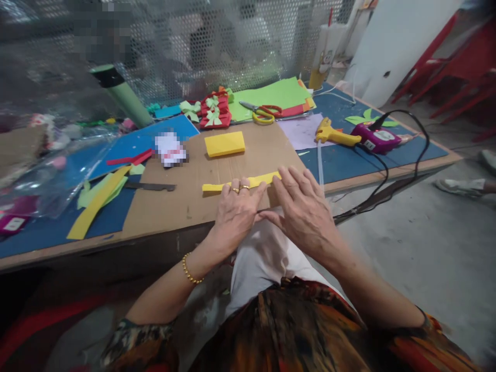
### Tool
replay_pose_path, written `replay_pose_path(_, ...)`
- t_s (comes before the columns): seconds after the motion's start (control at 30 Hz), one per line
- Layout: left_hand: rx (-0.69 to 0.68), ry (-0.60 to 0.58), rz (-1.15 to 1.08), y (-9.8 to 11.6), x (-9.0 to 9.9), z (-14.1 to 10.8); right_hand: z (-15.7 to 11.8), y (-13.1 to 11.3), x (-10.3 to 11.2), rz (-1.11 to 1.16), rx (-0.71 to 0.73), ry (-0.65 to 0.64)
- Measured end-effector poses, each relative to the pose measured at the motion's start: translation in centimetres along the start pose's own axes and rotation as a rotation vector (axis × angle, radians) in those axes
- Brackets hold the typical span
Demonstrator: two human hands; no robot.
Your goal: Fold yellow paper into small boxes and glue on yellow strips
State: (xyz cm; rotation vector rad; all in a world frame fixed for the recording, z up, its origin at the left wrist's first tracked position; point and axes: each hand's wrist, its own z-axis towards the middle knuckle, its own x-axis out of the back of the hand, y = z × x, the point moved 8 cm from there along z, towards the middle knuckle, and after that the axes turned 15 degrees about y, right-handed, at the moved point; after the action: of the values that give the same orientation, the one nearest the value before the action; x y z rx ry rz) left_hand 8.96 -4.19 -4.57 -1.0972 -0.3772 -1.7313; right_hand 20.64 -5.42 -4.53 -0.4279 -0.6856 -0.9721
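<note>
Cardboard bears a yellow strip before a perforated screen.

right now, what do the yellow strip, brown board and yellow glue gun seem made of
Yellow strip: perhaps matte paper or thin foam, by its even, shineless colour. Brown board: likely dull cardboard, by its tan face. Yellow glue gun: probably smooth hard plastic, from its moulded shape.

The head-worn camera views the work from above and behind the left hand and right hand, facing forward and down. The fingers lie near frame centre, at close range. Coverage extends from the shirt, nearest the lens, past the fingers and across the table, to the perforated screen beyond them.
</note>
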Motion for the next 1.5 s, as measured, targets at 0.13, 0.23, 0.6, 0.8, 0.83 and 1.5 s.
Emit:
replay_pose_path(0.13,0.021,-0.036,0.013,0.0,-0.3,-0.1,0.1,-0.5,-2.2,0.206,0.134,-0.072)
replay_pose_path(0.23,-0.007,-0.034,0.04,0.1,-0.4,-0.4,-0.1,-0.1,-3.1,0.244,0.148,-0.026)
replay_pose_path(0.6,0.093,0.004,0.185,-1.6,0.7,-2.7,-0.1,-0.6,-3.2,0.112,0.183,0.035)
replay_pose_path(0.8,0.218,-0.041,0.109,-2.0,0.3,-4.1,-0.4,-0.6,-3.1,0.13,0.184,-0.03)
replay_pose_path(0.83,0.233,-0.038,0.106,-2.0,0.3,-4.3,-0.5,-0.5,-3.1,0.13,0.177,-0.041)
replay_pose_path(1.5,0.306,0.035,0.06,-3.2,1.7,-6.4,-0.1,-0.3,-2.2,0.07,0.162,-0.02)
